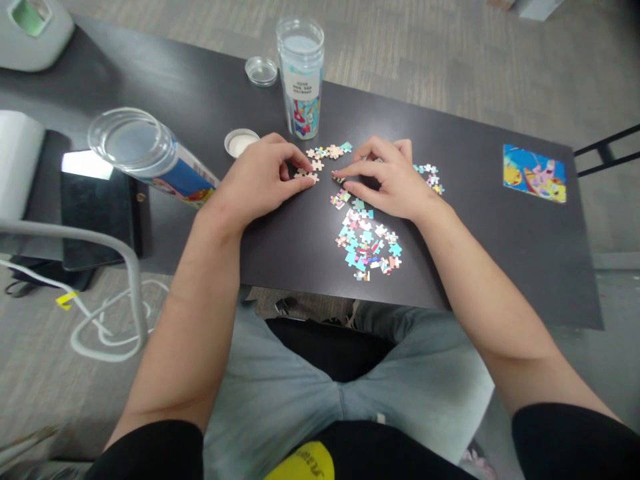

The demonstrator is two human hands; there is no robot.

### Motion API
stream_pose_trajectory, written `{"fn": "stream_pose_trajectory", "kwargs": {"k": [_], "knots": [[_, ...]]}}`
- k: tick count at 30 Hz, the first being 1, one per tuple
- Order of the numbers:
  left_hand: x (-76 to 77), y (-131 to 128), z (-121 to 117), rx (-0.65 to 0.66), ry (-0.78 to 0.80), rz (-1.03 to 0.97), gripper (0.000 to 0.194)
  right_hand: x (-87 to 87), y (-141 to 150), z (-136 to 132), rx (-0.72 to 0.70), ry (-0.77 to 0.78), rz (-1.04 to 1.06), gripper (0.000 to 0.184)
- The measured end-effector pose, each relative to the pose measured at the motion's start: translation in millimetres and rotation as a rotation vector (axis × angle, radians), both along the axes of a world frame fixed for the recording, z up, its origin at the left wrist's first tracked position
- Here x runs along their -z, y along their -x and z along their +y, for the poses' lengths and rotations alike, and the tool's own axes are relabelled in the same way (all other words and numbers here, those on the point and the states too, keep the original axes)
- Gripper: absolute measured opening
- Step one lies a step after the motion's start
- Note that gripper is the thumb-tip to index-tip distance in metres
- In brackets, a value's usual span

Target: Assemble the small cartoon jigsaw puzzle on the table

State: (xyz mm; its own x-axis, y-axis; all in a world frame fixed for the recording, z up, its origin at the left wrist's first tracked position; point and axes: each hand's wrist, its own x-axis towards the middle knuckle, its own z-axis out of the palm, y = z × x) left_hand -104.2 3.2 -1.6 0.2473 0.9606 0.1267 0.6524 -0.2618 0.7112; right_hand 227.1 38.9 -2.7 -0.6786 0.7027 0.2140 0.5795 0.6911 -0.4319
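My left hand (267,175) is closed, thumb and forefinger pinching a pale jigsaw piece (309,176) at the table surface. Just above it, a joined strip of jigsaw pieces (331,152) in beige and teal lies flat. My right hand (385,175) has its thumb and fingertips around a small jigsaw piece (339,179), partly hidden by the fingers. Below that hand spreads a loose pile of colourful jigsaw pieces (367,240), mostly turquoise, white and pink. More jigsaw pieces (431,177) lie beyond my right wrist, partly covered by it.
A clear puzzle canister (303,80) stands behind my hands, another canister (150,157) by my left forearm. Two lids (261,71) (241,142) lie close by. A picture card (534,173) rests on the dark table (500,267) at right; a black tablet (100,213) sits left.
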Motion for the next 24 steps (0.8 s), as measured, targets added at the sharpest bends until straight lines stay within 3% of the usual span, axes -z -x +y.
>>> {"fn": "stream_pose_trajectory", "kwargs": {"k": [4, 9, 16, 24], "knots": [[1.4, -0.7, -0.3, -0.008, 0.013, -0.018, 0.021, 3.3, -6.6, 6.5, 0.018, 0.002, 0.048, 0.034], [-0.5, -0.3, -0.7, 0.019, -0.008, 0.024, 0.023, 3.9, -14.4, 12.7, -0.066, 0.041, 0.09, 0.043], [-3.9, 5.0, -0.5, 0.063, 0.023, 0.033, 0.026, 3.4, -9.6, 6.6, -0.164, 0.061, 0.109, 0.019], [-3.1, -3.3, -4.5, 0.054, 0.008, 0.034, 0.019, -3.8, -0.3, -2.6, -0.123, 0.079, 0.031, 0.03]]}}
